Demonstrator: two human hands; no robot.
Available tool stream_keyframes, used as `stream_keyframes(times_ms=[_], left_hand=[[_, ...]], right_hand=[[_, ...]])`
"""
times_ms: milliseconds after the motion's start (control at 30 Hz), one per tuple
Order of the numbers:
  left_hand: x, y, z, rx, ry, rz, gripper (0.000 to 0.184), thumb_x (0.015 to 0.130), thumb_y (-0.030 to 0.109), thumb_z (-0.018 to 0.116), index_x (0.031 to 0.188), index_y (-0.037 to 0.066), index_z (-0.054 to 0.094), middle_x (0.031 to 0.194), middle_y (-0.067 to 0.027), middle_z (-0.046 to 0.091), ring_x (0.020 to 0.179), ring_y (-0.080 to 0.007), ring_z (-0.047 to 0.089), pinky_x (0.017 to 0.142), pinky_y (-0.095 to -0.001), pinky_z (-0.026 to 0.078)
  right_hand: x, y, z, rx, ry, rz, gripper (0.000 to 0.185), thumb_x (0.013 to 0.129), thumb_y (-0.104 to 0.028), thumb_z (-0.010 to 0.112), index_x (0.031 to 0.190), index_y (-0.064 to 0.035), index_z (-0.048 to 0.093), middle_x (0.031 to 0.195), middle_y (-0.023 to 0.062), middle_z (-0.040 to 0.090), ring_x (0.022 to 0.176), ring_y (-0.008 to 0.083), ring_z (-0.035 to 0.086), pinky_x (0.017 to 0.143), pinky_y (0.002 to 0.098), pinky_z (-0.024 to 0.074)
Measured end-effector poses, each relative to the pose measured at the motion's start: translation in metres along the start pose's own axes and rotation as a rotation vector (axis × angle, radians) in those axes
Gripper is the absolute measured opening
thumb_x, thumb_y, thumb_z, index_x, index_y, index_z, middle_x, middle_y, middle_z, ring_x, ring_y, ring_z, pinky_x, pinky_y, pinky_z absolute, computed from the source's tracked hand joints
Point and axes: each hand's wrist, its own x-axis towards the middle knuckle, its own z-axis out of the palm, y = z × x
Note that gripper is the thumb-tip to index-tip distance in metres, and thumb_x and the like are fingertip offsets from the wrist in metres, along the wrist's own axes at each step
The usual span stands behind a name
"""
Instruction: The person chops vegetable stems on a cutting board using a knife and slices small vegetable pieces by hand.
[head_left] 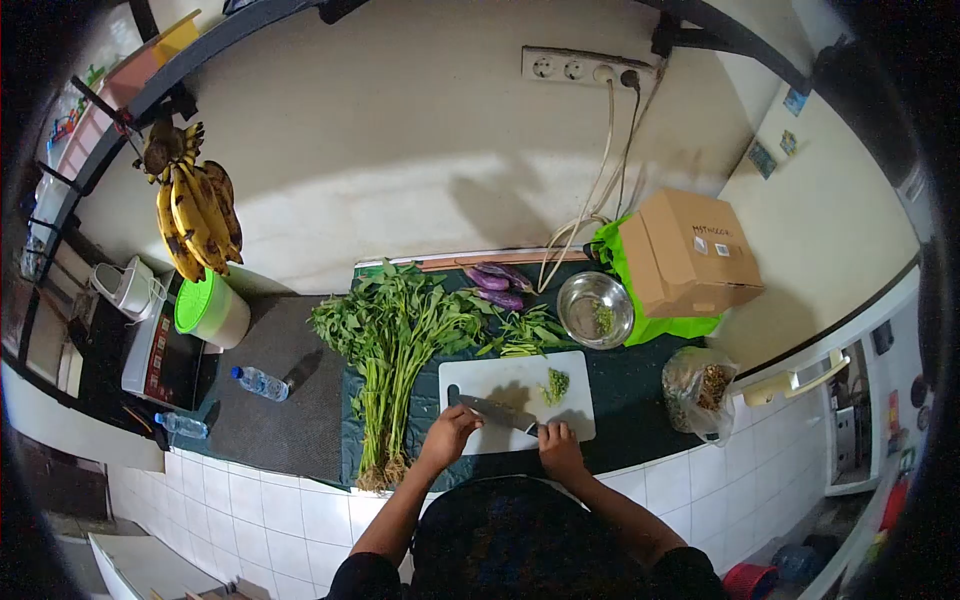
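Observation:
A white cutting board lies on the dark green cloth. Across its lower part I see a knife, its blade pointing left. My right hand is closed around the knife's handle. At the board's lower left edge, my left hand has its fingers drawn together near the blade's tip; whether they pinch anything is too small to make out. Chopped green pieces sit on the board's right half. Above the board are loose green stems with leaves and a metal bowl with some green pieces inside.
Left of the board lies a big leafy bundle with roots. Purple eggplants lie behind. A cardboard box and a plastic bag stand right. Bananas hang at left above a green-lidded container; a water bottle lies nearby.

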Motion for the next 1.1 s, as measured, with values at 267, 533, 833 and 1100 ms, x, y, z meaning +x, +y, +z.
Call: stream_keyframes(times_ms=[267,533,833,1100], left_hand=[[-0.005,-0.020,0.031,0.055,-0.076,-0.016,0.015,0.086,0.010,0.059,0.095,0.008,0.071,0.091,-0.0106,0.066,0.089,-0.0311,0.063,0.078,-0.0399,0.052],[0.030,-0.038,0.079,0.161,-0.180,0.133,0.022,0.083,0.011,0.057,0.098,0.012,0.073,0.097,-0.0108,0.067,0.093,-0.0303,0.063,0.082,-0.0393,0.053],[0.069,-0.035,0.131,0.269,-0.194,0.073,0.020,0.084,0.015,0.056,0.099,0.011,0.069,0.092,-0.0148,0.061,0.092,-0.0340,0.061,0.080,-0.0448,0.051],[0.068,-0.030,0.134,0.066,-0.015,0.022,0.016,0.082,0.012,0.061,0.095,0.007,0.068,0.094,-0.0149,0.061,0.094,-0.0368,0.058,0.079,-0.0460,0.050]], right_hand=[[-0.009,0.016,0.010,0.264,-0.254,0.091,0.023,0.084,-0.024,0.058,0.095,-0.0046,0.055,0.090,0.0131,0.058,0.081,0.0296,0.062,0.064,0.0431,0.0538],[-0.048,0.025,0.001,0.543,-0.395,0.448,0.028,0.094,-0.028,0.048,0.102,-0.0009,0.048,0.090,0.0220,0.060,0.079,0.0413,0.063,0.070,0.0514,0.0535],[-0.032,0.018,-0.030,0.772,-0.388,0.501,0.029,0.097,-0.026,0.045,0.104,0.0026,0.048,0.085,0.0272,0.061,0.080,0.0466,0.061,0.074,0.0565,0.0474],[-0.027,0.007,-0.023,0.854,-0.510,0.548,0.030,0.098,-0.026,0.045,0.105,0.0033,0.048,0.083,0.0276,0.061,0.080,0.0469,0.061,0.072,0.0563,0.0466]])
